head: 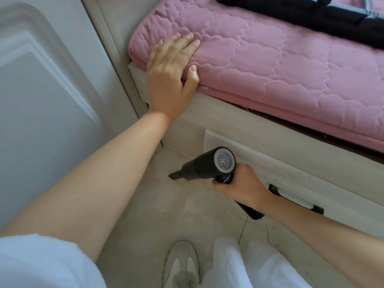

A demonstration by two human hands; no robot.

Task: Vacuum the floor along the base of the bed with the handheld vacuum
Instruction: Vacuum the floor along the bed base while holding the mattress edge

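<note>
The right hand is wrapped around the handle of the vacuum, fingers curled tight about the grip just under the round grey rear cap. The vacuum hangs low by the bed base, its narrow nozzle angled down to the floor near the corner, beside a scatter of dark specks. It looks light and rigid, a hard plastic body easy to steer one-handed; the handle is the right place to hold, as it keeps the wrist free to tilt the nozzle along the base. The left hand lies flat on the pink mattress edge, fingers straight, thumb pressed against its side, probably bracing the lean.
</note>
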